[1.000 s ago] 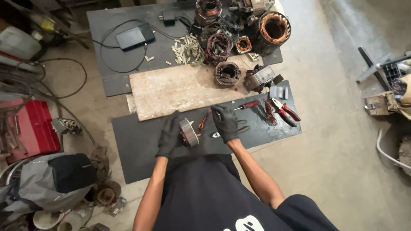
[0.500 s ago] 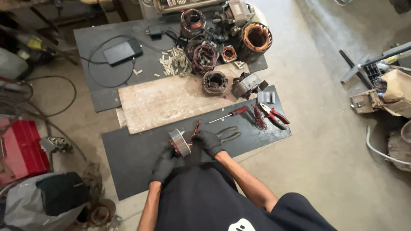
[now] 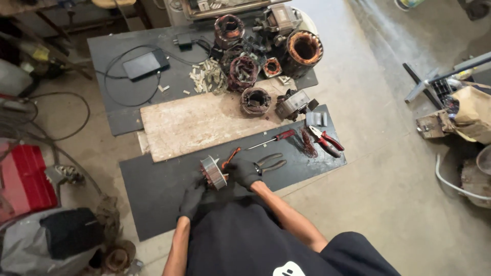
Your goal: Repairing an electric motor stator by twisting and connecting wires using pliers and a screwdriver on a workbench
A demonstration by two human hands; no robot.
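Both my hands wear black gloves. My left hand grips a small metal motor stator ring with copper windings, held on edge over the dark floor mat. My right hand closes around a tool with an orange-red handle, its tip at the stator. Black-handled pliers lie just right of my right hand. A red-handled screwdriver lies beyond them.
A wooden board lies ahead. Several stators with copper windings and a large one stand behind it. Red-handled pliers and copper wire scraps lie right. A phone with cable rests far left. A red box sits left.
The view has shifted, so the mats and parts appear further up and right. My hands stay on the stator and tool, drawn closer to my body.
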